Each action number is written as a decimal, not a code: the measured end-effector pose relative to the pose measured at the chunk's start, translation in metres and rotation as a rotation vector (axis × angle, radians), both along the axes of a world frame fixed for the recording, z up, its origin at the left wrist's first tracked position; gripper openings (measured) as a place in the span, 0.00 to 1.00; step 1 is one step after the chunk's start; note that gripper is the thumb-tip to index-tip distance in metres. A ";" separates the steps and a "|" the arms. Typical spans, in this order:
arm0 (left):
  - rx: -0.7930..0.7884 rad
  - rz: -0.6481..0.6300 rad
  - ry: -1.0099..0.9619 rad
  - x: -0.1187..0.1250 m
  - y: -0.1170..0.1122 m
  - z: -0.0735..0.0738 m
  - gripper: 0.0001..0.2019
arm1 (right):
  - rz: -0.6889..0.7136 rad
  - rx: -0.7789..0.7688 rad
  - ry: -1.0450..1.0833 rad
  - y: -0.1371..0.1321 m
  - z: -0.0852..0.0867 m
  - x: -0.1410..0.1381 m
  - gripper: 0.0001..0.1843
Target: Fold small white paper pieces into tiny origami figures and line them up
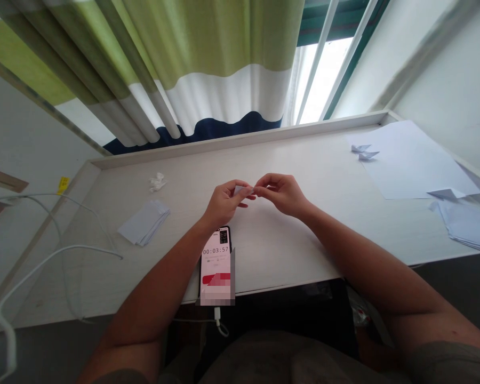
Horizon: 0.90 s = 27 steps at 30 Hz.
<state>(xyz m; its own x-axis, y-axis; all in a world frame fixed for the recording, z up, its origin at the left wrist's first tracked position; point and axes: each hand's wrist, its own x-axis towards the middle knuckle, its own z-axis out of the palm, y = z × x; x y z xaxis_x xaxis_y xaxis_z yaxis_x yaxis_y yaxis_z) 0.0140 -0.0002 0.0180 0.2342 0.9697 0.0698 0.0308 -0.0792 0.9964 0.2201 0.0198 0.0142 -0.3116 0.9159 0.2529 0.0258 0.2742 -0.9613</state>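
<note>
One small folded piece of white paper (238, 190) shows between the fingers of the person's left hand (226, 204), which is closed in a pinch around it above the desk. The person's right hand (283, 194) comes in from the other side, its fingers curled and its tips meeting the left fingertips just beside the paper; from here I cannot tell whether it grips the paper too. Both hands are held over a white wood-grain desk (288, 250). Just below the left wrist lies a black-cased smartphone (216, 256), its partly pixelated screen reading 00:03:57, with a white charging cable (219, 322) hanging from its lower end. Off to the left are a stack of white paper rectangles (144, 223) and a crumpled white paper scrap (157, 182). Off to the right, a large white paper sheet (412, 160) carries two small folded white paper shapes (364, 152), a third folded white paper shape (446, 193) sits on its lower edge, and a loose pile of pale paper sheets (468, 226) lies nearby. A green, white and navy striped curtain (224, 69) hangs beyond the desk, beside a bright window (324, 80).
</note>
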 end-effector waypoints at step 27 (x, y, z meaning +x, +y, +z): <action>0.234 0.212 0.114 0.005 -0.003 -0.004 0.17 | -0.015 0.637 -0.425 0.005 -0.003 0.009 0.11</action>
